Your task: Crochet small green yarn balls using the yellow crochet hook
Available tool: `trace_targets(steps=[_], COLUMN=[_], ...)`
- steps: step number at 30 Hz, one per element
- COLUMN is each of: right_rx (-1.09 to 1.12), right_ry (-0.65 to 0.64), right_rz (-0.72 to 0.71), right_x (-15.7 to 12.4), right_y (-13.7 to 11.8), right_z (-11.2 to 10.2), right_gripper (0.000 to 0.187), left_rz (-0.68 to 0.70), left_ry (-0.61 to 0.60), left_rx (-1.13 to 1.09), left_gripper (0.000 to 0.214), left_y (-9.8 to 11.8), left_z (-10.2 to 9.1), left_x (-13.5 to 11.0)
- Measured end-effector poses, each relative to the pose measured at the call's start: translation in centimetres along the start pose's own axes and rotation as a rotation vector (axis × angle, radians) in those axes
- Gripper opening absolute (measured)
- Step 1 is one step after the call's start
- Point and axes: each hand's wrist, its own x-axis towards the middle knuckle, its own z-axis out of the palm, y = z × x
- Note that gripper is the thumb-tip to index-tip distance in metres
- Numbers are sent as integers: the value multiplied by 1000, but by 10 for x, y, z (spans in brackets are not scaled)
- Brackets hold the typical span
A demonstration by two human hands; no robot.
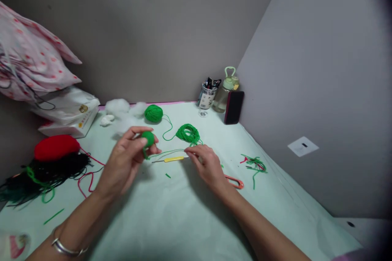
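My left hand (125, 161) holds a small green crocheted piece (148, 138) between thumb and fingers, lifted a little above the pale green table (171, 220). A green strand trails from it toward my right hand (206, 165), whose fingers are pinched at the end of a yellow-handled crochet hook (173, 159) lying flat on the table. Just behind the hands sits a loose heap of green yarn (188, 133), joined by a strand to a green yarn ball (153, 113).
Red-handled scissors (235, 182) lie under my right wrist; yarn scraps (254, 165) to the right. White stuffing (119, 110), a red ball (56, 147) and black yarn (45, 173) sit left. A pen cup (207, 96), bottle (225, 89) and phone (234, 107) stand in the corner.
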Motion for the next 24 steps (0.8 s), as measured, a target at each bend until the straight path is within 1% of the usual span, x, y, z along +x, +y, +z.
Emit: trace_targets(steps=[1, 3, 6, 9, 12, 14, 17, 18, 20, 22, 23, 24], right_rx=[-53, -159, -298, -394, -427, -401, -311, -250, 124, 528, 703, 850], right_ry=[-44, -145, -274, -354, -415, -486, -586, -626, -731, -843, -875, -876], right_rz=[-26, -81, -143, -178, -203, -230, -248, -224, -48, 123, 189, 232], right_x=[5, 15, 26, 28, 19, 9, -5, -9, -14, -18, -21, -23], right_y=[-1, -7, -19, -28, -33, -34, -29, -26, -17, -6, -1, 4], right_z=[3, 11, 23, 25, 11, -6, -37, -46, -58, -59, -56, -52], right_gripper=[22, 21, 18, 22, 33, 31, 30, 34, 45, 50, 49, 46], left_rz=[-60, -152, -182, -152, -83, -39, 25, 45, 79, 99, 102, 99], left_ry=[-35, -55, -47, 41, 196, 286, 368, 384, 411, 430, 433, 430], left_rx=[33, 70, 85, 80, 45, 13, -32, -42, -51, -43, -33, -21], left_gripper=[20, 25, 29, 28, 29, 31, 31, 30, 29, 27, 26, 25], left_y=[-4, -15, -32, -42, -44, -43, -37, -35, -29, -25, -24, -24], left_z=[1, 3, 5, 0, -12, -19, -27, -29, -33, -36, -36, -35], left_x=[-5, -16, -28, -32, -26, -20, -11, -9, -5, -4, -4, -5])
